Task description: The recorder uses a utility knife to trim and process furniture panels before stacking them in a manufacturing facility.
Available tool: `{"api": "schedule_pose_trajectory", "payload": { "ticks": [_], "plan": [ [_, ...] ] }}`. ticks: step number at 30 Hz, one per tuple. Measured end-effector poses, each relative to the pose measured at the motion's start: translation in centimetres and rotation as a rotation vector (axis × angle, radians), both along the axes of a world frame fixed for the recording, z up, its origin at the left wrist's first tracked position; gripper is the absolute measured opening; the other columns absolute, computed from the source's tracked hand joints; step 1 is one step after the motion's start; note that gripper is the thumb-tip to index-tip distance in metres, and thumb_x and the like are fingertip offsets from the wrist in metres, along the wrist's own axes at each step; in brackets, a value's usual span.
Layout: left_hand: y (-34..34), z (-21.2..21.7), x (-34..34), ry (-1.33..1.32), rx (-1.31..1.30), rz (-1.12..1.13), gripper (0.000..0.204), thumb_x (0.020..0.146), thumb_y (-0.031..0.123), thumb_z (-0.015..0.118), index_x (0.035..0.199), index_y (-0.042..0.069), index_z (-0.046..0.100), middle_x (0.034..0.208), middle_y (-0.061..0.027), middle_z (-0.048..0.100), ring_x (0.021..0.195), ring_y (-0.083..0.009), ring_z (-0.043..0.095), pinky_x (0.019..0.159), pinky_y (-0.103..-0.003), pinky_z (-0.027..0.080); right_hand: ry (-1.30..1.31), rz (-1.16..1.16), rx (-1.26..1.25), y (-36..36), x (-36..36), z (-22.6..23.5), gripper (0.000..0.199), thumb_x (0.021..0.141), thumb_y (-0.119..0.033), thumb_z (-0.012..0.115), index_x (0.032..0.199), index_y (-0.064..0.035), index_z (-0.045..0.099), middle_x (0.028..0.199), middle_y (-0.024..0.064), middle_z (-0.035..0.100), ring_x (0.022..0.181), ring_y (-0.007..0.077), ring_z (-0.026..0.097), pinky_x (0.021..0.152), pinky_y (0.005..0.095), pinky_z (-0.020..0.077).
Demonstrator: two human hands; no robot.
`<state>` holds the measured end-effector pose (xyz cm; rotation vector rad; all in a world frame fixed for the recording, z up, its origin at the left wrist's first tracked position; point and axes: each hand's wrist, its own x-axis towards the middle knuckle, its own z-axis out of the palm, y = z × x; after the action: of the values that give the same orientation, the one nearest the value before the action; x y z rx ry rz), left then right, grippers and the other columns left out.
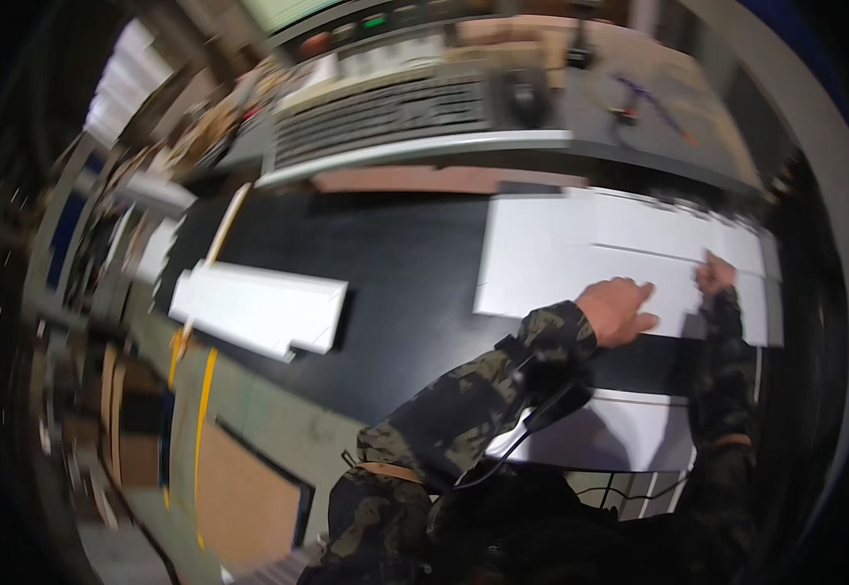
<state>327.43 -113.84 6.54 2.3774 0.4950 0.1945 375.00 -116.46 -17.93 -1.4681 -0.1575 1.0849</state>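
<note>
A flat white sheet [532,249], perhaps cardboard, lies at the right of the black table. A dark slit or edge runs across it. Above the sheet's near edge is my left hand [617,310], thumb and fingers apart, with nothing visible between them. My right hand [715,273] is farther right, at the end of that dark line. Its fingers are curled together, and whatever they grip is hidden. Closer to my body, partly under my left forearm, lies another white sheet [629,419].
On the table's left lies a folded white piece [264,304]. A keyboard [385,119] and a mouse [524,97] occupy a raised shelf at the back. A dark cable [488,473] hangs near my left sleeve. Brown boards [244,497] stand at lower left by yellow floor tape.
</note>
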Motion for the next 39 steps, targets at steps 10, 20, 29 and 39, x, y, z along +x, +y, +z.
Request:
{"api": "schedule_pose_trajectory", "payload": {
  "ticks": [10,20,29,39],
  "plan": [
    [-8.7,-2.5,-40.1,-0.397,0.008,1.375,0.044,0.093,0.032,0.062,0.116,-0.005,0.064,0.086,-0.0177,0.071,0.071,-0.022,0.07,0.068,-0.034,0.054,-0.297,0.385,0.281,-0.2,-14.4,6.6,0.032,0.099,-0.037,0.054,0.083,-0.0095,0.056,0.066,-0.0015,0.052,0.053,0.0076,0.047,0.045,0.023,0.0341],
    [-2.6,-12.1,-65.0,-0.296,0.17,1.858,0.09,0.088,0.057,0.061,0.131,-0.021,0.043,0.12,-0.037,0.057,0.114,-0.0463,0.056,0.095,-0.049,0.045,-0.585,0.609,0.196,-7.1,-57.3,22.0,0.053,0.092,-0.04,0.064,0.126,-0.001,0.055,0.092,0.0001,0.059,0.067,0.0055,0.056,0.044,0.0187,0.0404],
    [3.7,-10.5,-72.6,-0.213,-0.322,1.975,0.116,0.082,0.065,0.062,0.148,-0.015,0.009,0.148,-0.0337,0.028,0.133,-0.0463,0.039,0.107,-0.051,0.036,-0.511,0.735,0.12,4.5,-76.8,15.9,0.034,0.094,-0.037,0.065,0.097,-0.0027,0.062,0.073,-0.0039,0.053,0.061,0.0029,0.048,0.05,0.0203,0.0376],
    [6.8,-9.4,-77.6,-0.072,-0.343,1.769,0.111,0.089,0.061,0.056,0.146,-0.02,0.005,0.136,-0.0397,0.044,0.123,-0.0468,0.05,0.102,-0.048,0.042,-0.873,0.892,0.183,8.1,-84.7,13.7,0.042,0.084,-0.028,0.075,0.103,0.0088,0.067,0.093,0.0166,0.073,0.086,0.0196,0.069,0.079,0.0336,0.0521]
  ]
}}
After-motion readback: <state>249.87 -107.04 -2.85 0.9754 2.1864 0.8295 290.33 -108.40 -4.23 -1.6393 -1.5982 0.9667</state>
